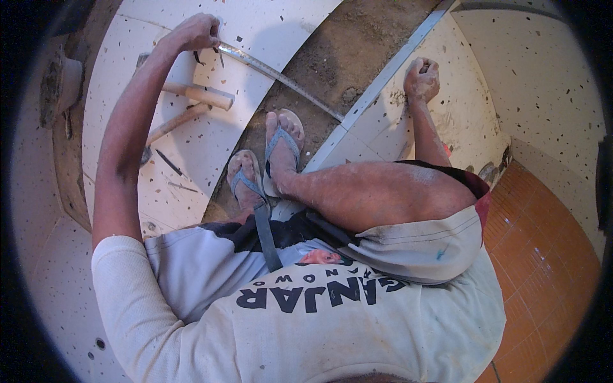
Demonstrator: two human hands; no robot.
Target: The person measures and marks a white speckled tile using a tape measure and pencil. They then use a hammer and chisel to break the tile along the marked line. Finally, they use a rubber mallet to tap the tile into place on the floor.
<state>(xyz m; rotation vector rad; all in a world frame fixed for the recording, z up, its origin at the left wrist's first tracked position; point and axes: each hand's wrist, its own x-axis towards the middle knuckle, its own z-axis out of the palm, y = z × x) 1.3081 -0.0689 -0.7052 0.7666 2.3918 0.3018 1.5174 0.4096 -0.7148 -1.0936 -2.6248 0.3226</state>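
My left hand [201, 33] is closed on the upper-left end of a long, thin steel ruler [281, 78], above the speckled white slab at the left. The ruler slants down to the right across a strip of bare soil, and its far end meets the pale edge of the right-hand slab. My right hand [422, 80] is curled into a fist over that right slab [460, 70]. Whatever lies inside the fist is too small to make out. Beneath my left forearm lie a wooden-handled tool [201, 96] and a hammer [175, 124] with a wooden handle.
A dark, slim stick [169, 162] and a small thin rod [183, 187] lie on the left slab [255, 25]. The soil strip [338, 51] runs between the slabs, with my sandalled feet [281, 143] at its near end. Orange tiles [543, 268] cover the lower right.
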